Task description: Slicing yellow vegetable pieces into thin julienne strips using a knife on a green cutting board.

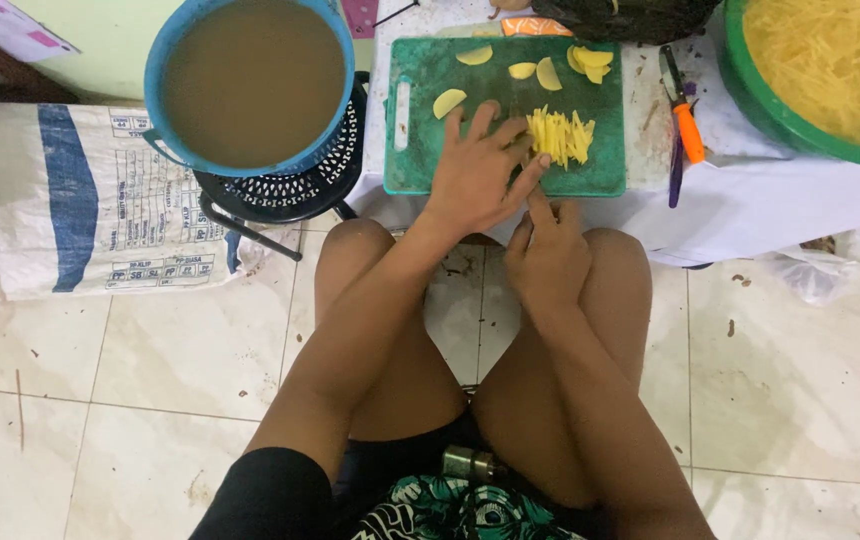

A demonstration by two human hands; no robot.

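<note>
Head view: the person sits with bare knees drawn up in the middle of the frame, both arms reaching toward the upper centre. The left hand (477,172) lies flat on a green cutting board (420,150), its fingers spread apart, the fingertips touching a pile of yellow strips (561,136) cut thin like matchsticks. The right hand (548,255) sits just below the board's near edge, fingers drawn together with the index finger pointing up toward the strips; whether it grips anything cannot be told from here. The strips lie on the right half of the board, upper centre of the frame. Several pale yellow slices (449,101) are scattered along the far side of the board, a few stacked at its upper right corner.

To the right of the board, an orange-handled peeler (687,128) rests on the white cloth (770,200) that covers the low surface. At the upper right corner a green basin (765,110) is heaped with more yellow strips. In the upper left a blue tub (155,60) filled with murky brown liquid stands on a black perforated stool (290,185). Left of it a white woven sack (80,200) with a blue stripe lies on the tiled floor (790,380)
</note>
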